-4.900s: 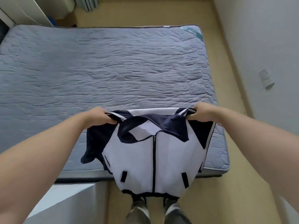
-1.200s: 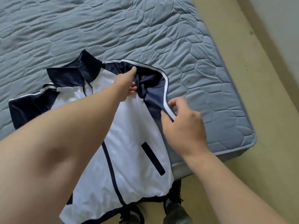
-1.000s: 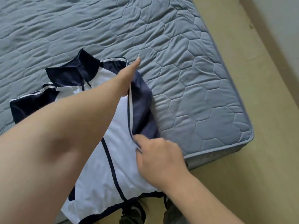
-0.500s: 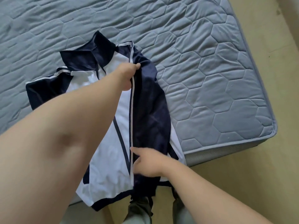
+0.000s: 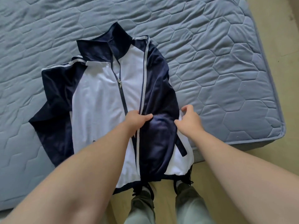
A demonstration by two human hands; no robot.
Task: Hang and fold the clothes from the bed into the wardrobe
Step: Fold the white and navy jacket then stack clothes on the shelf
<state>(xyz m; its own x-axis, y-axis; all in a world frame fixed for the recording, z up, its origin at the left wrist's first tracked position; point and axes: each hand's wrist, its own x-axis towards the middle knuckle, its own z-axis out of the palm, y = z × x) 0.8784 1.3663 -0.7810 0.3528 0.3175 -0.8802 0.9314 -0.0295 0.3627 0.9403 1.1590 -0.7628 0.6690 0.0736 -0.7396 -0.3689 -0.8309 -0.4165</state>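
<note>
A white and navy zip jacket (image 5: 100, 97) lies front up on the grey quilted mattress (image 5: 226, 65), its hem hanging over the near edge. Its right navy sleeve (image 5: 158, 88) is folded inward down the front, white stripe along the fold. My left hand (image 5: 135, 118) is on the middle of this sleeve, fingers curled at the stripe and thumb stretched across the navy cloth. My right hand (image 5: 189, 118) hovers at the jacket's right side edge, thumb and forefinger apart, holding nothing. The other sleeve (image 5: 53, 107) lies spread out to the left.
The mattress corner (image 5: 281, 131) is at the right, with beige floor (image 5: 289, 78) beyond it. My legs and shoes (image 5: 145, 198) stand on the floor just below the jacket's hem. No wardrobe or hanger is in view.
My left hand slid from the jacket's shoulder down to mid-sleeve. My right hand let go of the cuff and moved up to the jacket's right edge. The sleeve now lies folded over the front.
</note>
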